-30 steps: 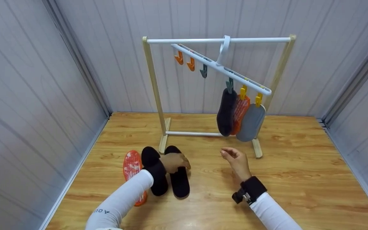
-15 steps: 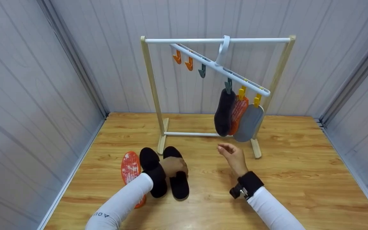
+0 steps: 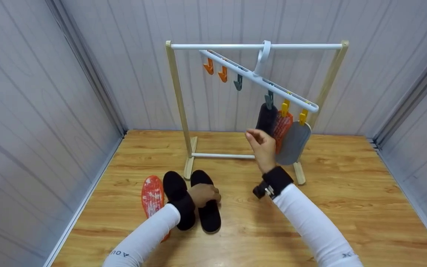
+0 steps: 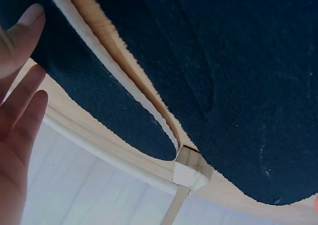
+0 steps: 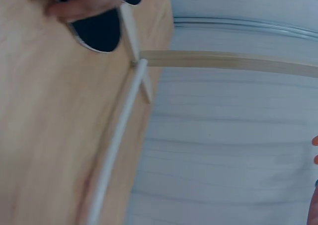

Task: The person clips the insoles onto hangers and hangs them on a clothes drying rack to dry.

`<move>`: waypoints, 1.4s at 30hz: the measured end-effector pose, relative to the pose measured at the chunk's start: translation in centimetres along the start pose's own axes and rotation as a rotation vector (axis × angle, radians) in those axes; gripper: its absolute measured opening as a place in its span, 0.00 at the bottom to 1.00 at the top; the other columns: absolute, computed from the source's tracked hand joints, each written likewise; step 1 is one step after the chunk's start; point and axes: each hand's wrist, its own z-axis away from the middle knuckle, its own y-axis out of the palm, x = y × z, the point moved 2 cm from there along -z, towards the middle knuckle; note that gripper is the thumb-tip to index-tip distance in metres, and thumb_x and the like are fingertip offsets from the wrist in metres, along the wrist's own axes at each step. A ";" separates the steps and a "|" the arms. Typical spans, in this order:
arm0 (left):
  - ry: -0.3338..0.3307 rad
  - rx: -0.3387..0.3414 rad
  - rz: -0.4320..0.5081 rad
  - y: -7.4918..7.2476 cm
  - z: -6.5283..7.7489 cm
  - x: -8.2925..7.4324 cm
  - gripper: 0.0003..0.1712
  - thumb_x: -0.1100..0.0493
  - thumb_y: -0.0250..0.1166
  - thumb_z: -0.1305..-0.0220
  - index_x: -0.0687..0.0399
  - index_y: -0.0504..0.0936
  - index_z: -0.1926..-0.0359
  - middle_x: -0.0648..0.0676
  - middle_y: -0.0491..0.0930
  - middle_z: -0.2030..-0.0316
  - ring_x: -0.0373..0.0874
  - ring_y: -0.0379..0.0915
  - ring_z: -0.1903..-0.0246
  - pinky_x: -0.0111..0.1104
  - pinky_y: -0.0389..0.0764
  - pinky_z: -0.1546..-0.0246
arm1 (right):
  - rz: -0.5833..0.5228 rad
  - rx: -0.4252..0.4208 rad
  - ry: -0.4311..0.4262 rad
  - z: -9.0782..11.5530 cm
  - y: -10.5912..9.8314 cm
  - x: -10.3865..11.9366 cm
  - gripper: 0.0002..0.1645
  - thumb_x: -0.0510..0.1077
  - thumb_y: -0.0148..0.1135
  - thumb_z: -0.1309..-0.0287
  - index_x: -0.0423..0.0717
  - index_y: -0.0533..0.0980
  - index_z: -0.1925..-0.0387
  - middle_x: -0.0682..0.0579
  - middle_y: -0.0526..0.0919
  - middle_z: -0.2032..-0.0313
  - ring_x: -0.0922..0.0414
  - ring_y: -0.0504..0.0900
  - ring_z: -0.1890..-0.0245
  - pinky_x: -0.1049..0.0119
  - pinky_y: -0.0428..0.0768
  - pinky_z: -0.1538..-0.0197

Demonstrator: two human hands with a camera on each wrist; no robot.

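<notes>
My left hand (image 3: 204, 195) lies over the right-hand black insole (image 3: 210, 218) on the wooden surface. The left wrist view shows the thumb above that insole (image 4: 104, 96) and two fingertips by its edge, apart from the thumb. Beside it lie another black insole (image 3: 174, 182), partly under my wrist, and a red-and-white insole (image 3: 152, 194). My right hand (image 3: 263, 150) is raised before the hanging insoles, fingers loosely curved around nothing. Behind it hang a dark insole (image 3: 266, 118), a red one (image 3: 283, 128) and a grey one (image 3: 295, 142).
A white clip hanger (image 3: 247, 72) hangs slantwise from the wooden rack (image 3: 179, 92). Its left half carries two orange clips (image 3: 223, 75) and a grey clip (image 3: 238, 83) with nothing in them. The rack's feet (image 3: 189, 167) stand just behind the black insoles. Pale panels (image 3: 143, 74) enclose the surface.
My right hand has risen from low in front of the rack to before the hanging dark insole, partly covering it. The left hand stays over the same black insole.
</notes>
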 end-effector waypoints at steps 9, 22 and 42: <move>-0.040 0.037 -0.020 0.2 -0.2 -0.6 0.22 0.73 0.68 0.55 0.44 0.82 0.60 0.48 0.81 0.63 0.42 0.77 0.62 0.31 0.78 0.66 | -0.041 -0.012 0.013 -4.5 1.6 -0.2 0.16 0.34 0.59 0.40 0.27 0.76 0.52 0.33 0.79 0.52 0.56 0.80 0.57 0.74 0.75 0.55; -0.063 0.058 -0.027 0.8 0.3 -1.5 0.23 0.72 0.69 0.56 0.45 0.82 0.59 0.48 0.80 0.63 0.41 0.77 0.64 0.29 0.77 0.68 | 0.108 0.289 0.032 -6.6 4.1 -0.6 0.30 0.43 0.56 0.35 0.34 0.63 0.36 0.37 0.69 0.39 0.47 0.69 0.39 0.60 0.67 0.37; -0.123 0.089 -0.052 0.3 -0.6 -1.5 0.19 0.68 0.69 0.50 0.43 0.81 0.58 0.46 0.79 0.62 0.41 0.77 0.63 0.29 0.77 0.66 | 0.125 0.141 0.144 -11.0 4.0 0.8 0.35 0.43 0.56 0.36 0.37 0.57 0.32 0.42 0.61 0.32 0.51 0.60 0.32 0.63 0.65 0.36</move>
